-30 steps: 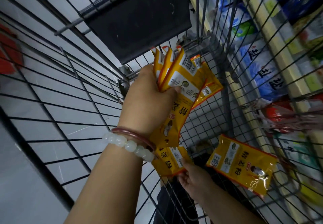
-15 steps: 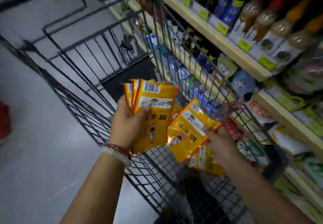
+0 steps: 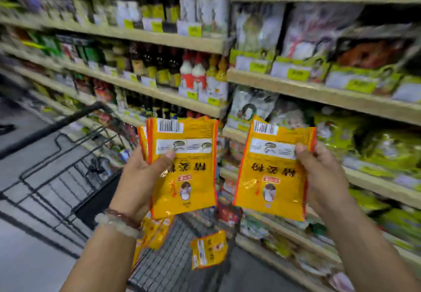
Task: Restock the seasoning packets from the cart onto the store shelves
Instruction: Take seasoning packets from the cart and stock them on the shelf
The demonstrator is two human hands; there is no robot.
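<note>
Left hand [image 3: 139,177] gripping a fanned stack of packets [image 3: 182,168]; right hand [image 3: 323,177] pinching one packet [image 3: 271,177]. Could spill into the cart [image 3: 75,173] if thumb pressure slackens.

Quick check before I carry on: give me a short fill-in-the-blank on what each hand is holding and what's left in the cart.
1. The left hand grips a stack of ____ seasoning packets.
2. The packets in the right hand show their barcode at the ____ edge.
3. A loose packet lies in the ____.
4. Beaded bracelets circle the ____ wrist.

Missing words: yellow; top; cart; left
</note>
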